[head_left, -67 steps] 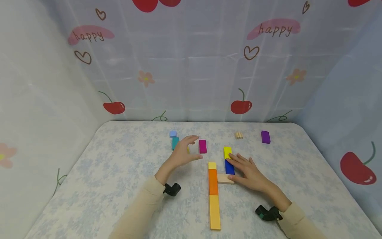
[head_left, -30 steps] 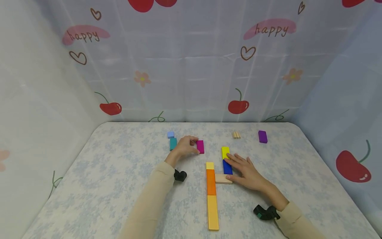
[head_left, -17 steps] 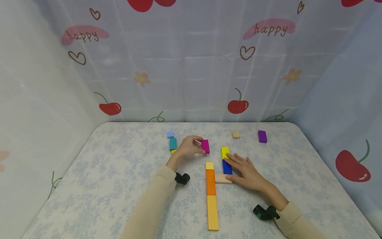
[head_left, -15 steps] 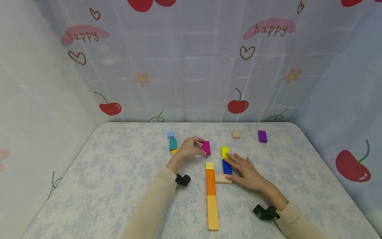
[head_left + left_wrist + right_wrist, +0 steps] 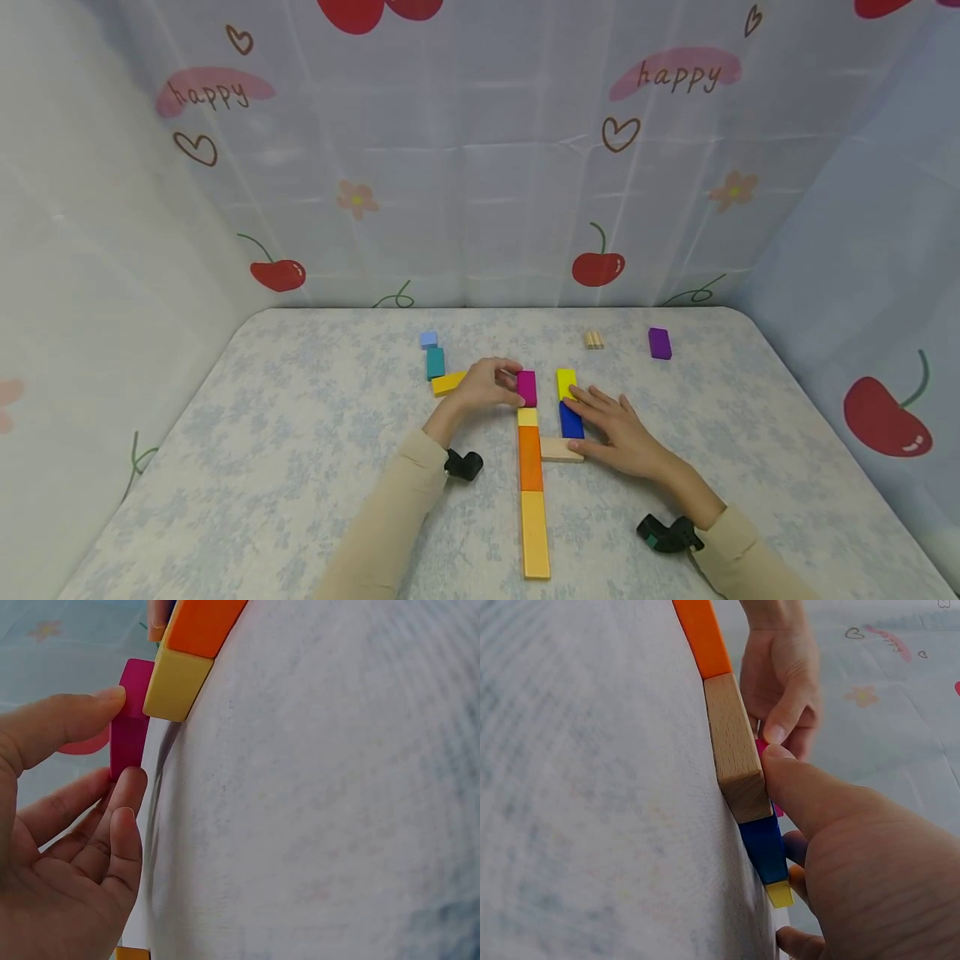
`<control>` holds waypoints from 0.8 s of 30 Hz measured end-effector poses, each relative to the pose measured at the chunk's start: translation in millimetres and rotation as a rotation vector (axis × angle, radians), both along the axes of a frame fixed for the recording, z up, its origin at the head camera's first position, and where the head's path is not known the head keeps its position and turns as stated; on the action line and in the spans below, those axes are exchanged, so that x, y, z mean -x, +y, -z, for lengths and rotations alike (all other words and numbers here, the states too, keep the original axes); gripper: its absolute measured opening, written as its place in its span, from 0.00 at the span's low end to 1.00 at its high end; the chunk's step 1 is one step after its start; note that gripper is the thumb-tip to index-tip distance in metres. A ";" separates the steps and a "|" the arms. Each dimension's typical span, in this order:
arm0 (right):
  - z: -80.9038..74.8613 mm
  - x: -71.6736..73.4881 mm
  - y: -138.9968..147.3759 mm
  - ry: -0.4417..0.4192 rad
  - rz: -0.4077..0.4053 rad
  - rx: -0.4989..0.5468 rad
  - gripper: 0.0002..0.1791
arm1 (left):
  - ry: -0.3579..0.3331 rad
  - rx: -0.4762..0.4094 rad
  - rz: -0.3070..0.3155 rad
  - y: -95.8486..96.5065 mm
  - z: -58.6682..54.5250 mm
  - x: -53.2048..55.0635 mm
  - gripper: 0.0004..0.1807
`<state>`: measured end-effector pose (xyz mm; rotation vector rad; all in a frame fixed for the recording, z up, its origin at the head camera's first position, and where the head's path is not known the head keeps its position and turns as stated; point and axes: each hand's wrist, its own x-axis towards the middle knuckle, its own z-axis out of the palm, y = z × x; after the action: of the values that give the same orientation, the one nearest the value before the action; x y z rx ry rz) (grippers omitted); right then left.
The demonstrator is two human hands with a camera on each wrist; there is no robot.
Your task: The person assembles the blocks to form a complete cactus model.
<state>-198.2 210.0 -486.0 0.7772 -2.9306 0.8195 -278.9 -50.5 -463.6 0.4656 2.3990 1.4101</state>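
Shifted nearer, the magenta rectangular block (image 5: 528, 388) is just beyond the small pale-yellow block (image 5: 527, 417), long axis pointing away, pinched in the left hand (image 5: 483, 386); the right hand (image 5: 621, 433), fingers spread, touches the oblong wooden block (image 5: 735, 727).

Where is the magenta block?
In the head view, slightly right of centre: the left hand pinches the magenta block just beyond the small pale yellow block.

A mottled table (image 5: 285, 500) stands before a pale curtain (image 5: 480, 167) printed with red cherries (image 5: 597, 271), peach flowers (image 5: 733, 192), brown hearts (image 5: 621, 133) and the word "happy" (image 5: 677, 77). Near the table's far edge lie a purple block (image 5: 660, 343) at the right and a ribbed beige piece (image 5: 594, 340) left of it; farther left, a light blue cube (image 5: 428, 340) sits just behind a teal block (image 5: 436, 364), and an amber block (image 5: 447, 383) slants in front.
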 end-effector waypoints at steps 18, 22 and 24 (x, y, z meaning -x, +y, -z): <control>-0.5 -0.3 -0.5 0.005 0.007 -0.003 0.37 | -0.006 0.003 0.020 -1.0 2.7 -0.7 0.27; -0.8 -0.5 -0.6 0.002 0.009 0.004 0.37 | -0.012 -0.014 0.023 -1.7 4.1 0.1 0.27; -0.8 -0.7 -0.6 0.000 0.010 0.006 0.37 | -0.013 -0.013 0.022 -1.8 5.0 0.8 0.28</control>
<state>-197.5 209.3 -485.3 0.7612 -2.9288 0.8271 -279.7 -52.3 -468.6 0.4834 2.3691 1.4157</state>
